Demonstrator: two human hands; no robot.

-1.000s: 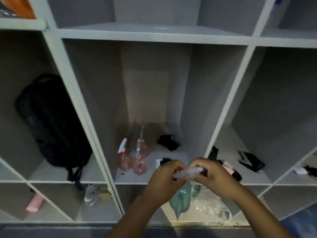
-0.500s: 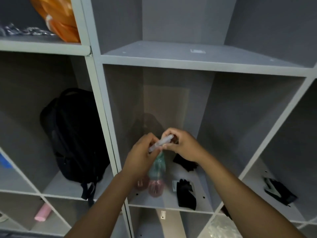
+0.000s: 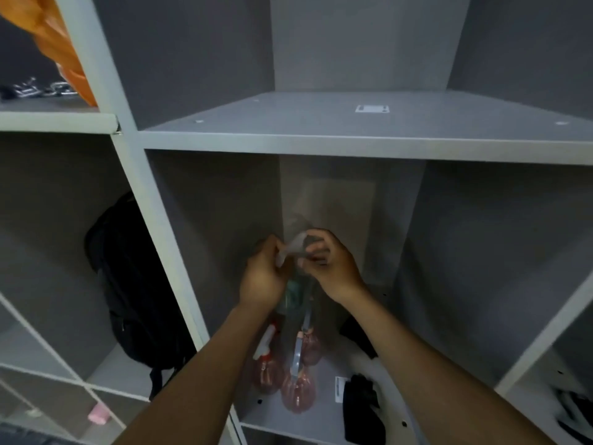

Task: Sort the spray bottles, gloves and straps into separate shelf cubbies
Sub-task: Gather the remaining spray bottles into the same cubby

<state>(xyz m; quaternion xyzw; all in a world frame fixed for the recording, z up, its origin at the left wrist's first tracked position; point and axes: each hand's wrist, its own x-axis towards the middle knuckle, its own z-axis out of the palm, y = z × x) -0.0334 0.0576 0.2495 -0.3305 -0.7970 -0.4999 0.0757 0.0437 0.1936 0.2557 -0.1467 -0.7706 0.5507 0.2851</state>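
held bottle: a teal-green spray bottle hangs between the two hands in front of the middle cubby, its clear spray head up at the fingertips; the picture is blurred here, so the exact shape of the head is hard to tell.
left hand: the left hand has its fingers curled in, pinching the left end of the clear head.
right hand: the right hand has its fingers curled over the right side of the head, thumb underneath, gripping it.
pink bottles: three pink spray bottles stand close together on the floor of the middle cubby, just below the held bottle and partly behind the left forearm.
black gloves: one black glove lies at the front right of the same cubby floor, beside a white label; another dark piece lies further back, partly hidden by the right forearm.
right cubby: more dark items lie at the frame edge, too cut off to name.
shelf: a grey shelf unit with a bare board above the middle cubby.
left cubby: a black backpack leans upright against the back wall.
lower left: a pink object lies in a lower compartment.
upper left: an orange bag and a metal chain sit on the upper shelf.
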